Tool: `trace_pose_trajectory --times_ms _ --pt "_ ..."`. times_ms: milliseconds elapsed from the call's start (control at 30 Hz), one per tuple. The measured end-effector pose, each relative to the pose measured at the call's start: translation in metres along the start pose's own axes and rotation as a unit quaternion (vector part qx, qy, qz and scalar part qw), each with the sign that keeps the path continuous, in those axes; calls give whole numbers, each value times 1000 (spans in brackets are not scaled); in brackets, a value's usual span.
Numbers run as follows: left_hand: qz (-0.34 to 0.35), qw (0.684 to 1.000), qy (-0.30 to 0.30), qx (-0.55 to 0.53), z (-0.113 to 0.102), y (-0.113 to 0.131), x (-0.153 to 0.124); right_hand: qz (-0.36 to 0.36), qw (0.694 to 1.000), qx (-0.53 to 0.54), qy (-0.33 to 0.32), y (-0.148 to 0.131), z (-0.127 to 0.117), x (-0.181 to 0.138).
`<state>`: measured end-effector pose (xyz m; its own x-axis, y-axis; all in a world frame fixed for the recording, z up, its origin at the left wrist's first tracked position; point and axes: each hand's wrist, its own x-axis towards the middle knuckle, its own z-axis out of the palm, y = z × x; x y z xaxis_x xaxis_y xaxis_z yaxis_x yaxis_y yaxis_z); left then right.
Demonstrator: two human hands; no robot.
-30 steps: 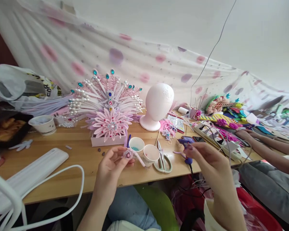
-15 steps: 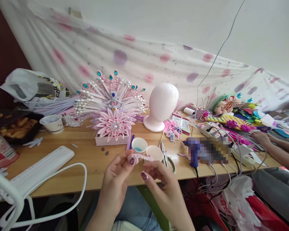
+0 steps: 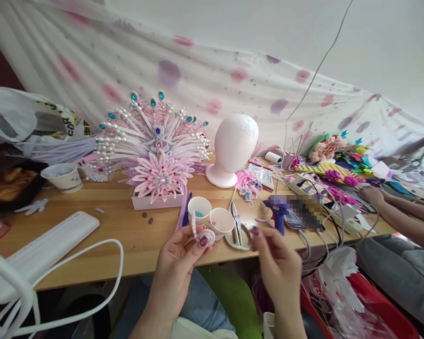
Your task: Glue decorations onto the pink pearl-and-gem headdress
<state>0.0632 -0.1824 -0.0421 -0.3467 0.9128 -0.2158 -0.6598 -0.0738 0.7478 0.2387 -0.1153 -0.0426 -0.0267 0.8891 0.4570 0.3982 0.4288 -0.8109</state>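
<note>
My left hand [image 3: 176,263] pinches a small pink foam piece [image 3: 202,237] rimmed with pearls and set with a dark red gem, held just above the table's near edge. My right hand [image 3: 277,263] hovers to the right of it, fingers curled loosely, thumb and forefinger close together near the scissors [image 3: 238,233]; I cannot make out anything between them. Two white paper cups [image 3: 212,215] stand just beyond the piece, one with teal beads. A blue glue gun [image 3: 277,212] lies right of the scissors.
A pink pearl-and-gem headdress [image 3: 155,150] and a pink foam head [image 3: 233,148] stand at the back of the wooden table [image 3: 127,235]. A white case [image 3: 42,252] and white cable lie left. Another person's forearms [image 3: 395,212] rest among colourful craft bits at right.
My right hand left the glue gun area, came to the pink piece, then drew away right towards the scissors. My left hand turned the piece so its strip points up.
</note>
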Motion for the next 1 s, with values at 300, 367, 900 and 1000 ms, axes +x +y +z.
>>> trace_pose_trajectory --times_ms 300,367,900,1000 --pt "7 998 47 31 -14 4 -1 35 905 -409 112 108 -56 66" --pt "29 996 76 41 -13 7 -5 38 896 -438 64 119 -50 79" --pt "55 994 44 87 -13 8 -2 63 996 56 -32 8 -38 40" --pt "51 995 48 65 -9 10 -7 18 987 133 -90 -9 -28 19"
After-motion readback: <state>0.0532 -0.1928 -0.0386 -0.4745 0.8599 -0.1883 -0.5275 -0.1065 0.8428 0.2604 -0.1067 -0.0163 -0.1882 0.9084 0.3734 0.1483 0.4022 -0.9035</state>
